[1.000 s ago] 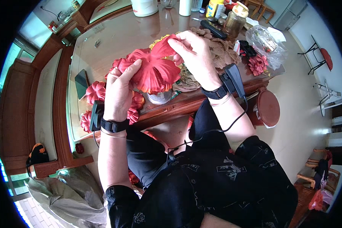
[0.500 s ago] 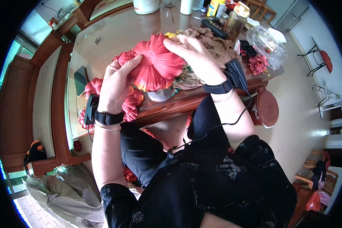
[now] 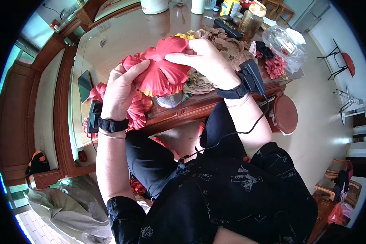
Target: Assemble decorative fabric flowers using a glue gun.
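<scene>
Here, both hands hold one big red fabric flower (image 3: 160, 75) above the near edge of the wooden table (image 3: 110, 49). The left hand (image 3: 120, 91) grips its lower left petals, fingers curled over the top, thumb hidden under. The right hand (image 3: 205, 61) pinches the upper right petal edge between thumb and pressed fingers. So the flower lies between the hands, its wide face tilted up. Behind it lie brown fabric petals (image 3: 227, 42), then a glass jar (image 3: 251, 22).

Bright daylight, tabletop glare, sharp ctr, fisheye-bent edges w/ black vignette
</scene>
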The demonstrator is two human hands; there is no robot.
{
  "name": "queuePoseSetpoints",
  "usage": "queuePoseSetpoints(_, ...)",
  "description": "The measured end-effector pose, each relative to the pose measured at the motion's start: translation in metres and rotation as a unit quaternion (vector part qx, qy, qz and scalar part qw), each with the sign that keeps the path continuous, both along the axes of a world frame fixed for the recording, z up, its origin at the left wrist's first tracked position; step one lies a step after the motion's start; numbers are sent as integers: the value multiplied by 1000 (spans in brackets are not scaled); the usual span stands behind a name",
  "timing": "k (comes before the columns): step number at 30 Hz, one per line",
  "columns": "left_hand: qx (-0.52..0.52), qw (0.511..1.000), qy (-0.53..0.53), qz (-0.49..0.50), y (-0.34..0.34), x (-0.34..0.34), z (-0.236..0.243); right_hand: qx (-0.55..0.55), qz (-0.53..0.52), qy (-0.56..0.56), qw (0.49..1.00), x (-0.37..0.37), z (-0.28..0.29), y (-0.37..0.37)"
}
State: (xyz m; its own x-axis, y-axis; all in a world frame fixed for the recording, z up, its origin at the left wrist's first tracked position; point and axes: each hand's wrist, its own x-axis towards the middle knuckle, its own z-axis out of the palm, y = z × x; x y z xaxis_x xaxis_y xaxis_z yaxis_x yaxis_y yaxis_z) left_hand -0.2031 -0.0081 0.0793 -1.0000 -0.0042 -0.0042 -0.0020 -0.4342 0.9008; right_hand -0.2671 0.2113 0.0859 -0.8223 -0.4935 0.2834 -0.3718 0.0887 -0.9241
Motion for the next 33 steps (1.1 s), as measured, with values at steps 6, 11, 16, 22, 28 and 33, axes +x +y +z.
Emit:
queuePoseSetpoints(6, -13, 1000, 4, -1, -2, 0, -1, -3, 3, 6, 1000, 6, 0, 1)
queuePoseSetpoints(11, 3, 1000, 6, -13, -2, 0, 2, -30, 5, -22, 999, 11, 6, 0)
queuePoseSetpoints(16, 38, 998, -26, -37, -13, -9, 2, 9, 8, -7, 1000, 6, 8, 0)
queuePoseSetpoints(22, 31, 997, -44, -48, -17, -17, 12, -31, 12, -8, 999, 5, 22, 0)
queuePoseSetpoints(28, 11, 997, -53, -54, -16, -17, 4, -10, 13, -27, 1000, 3, 5, 6)
queuePoseSetpoints(33, 0, 998, -31, -55, -12, -14, 6, -9, 7, -35, 999, 6, 4, 6)
